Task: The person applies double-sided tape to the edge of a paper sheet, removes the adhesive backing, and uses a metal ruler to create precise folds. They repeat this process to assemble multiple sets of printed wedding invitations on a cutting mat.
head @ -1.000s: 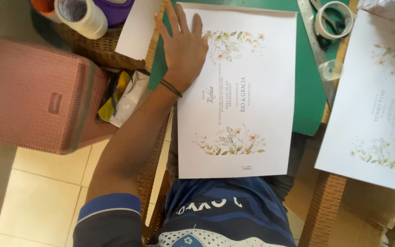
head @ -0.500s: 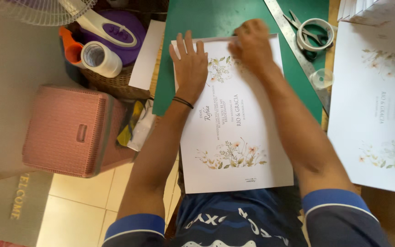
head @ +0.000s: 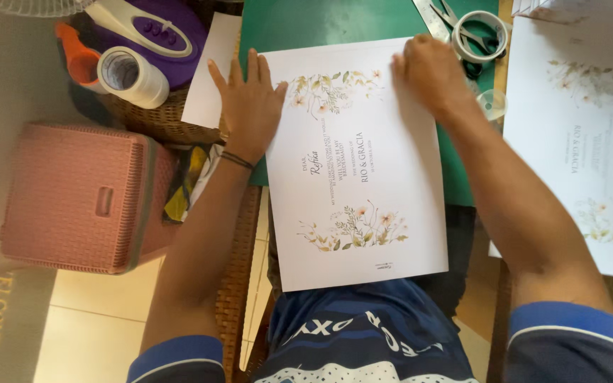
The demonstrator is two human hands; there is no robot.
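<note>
Printed sheet (head: 363, 177), white with flower drawings at both ends and text in the middle, lies on the green cutting mat (head: 321, 25), and its near part hangs over the edge of the tabletop above the person's lap. In the head view, its long axis runs from the person's body away toward the far side of the mat. The left hand (head: 248, 106) lies flat on the far-left corner of the sheet, fingers released and spread, pressing down and grasping nothing. The right hand (head: 431, 74) rests on the far-right corner with the fingers curled downward; I cannot tell if they pinch the edge or only press it. Both hands are equally near, one at each far corner, and the sheet stretches from them back toward the body. To the right, a second printed sheet (head: 583, 142) lies beside it, and scissors (head: 473, 39) with a tape ring (head: 482, 28) are just beyond the right hand. To the left stand a wicker basket (head: 154, 120) with a roll of tape (head: 133, 76) and a pink box (head: 79, 195).
</note>
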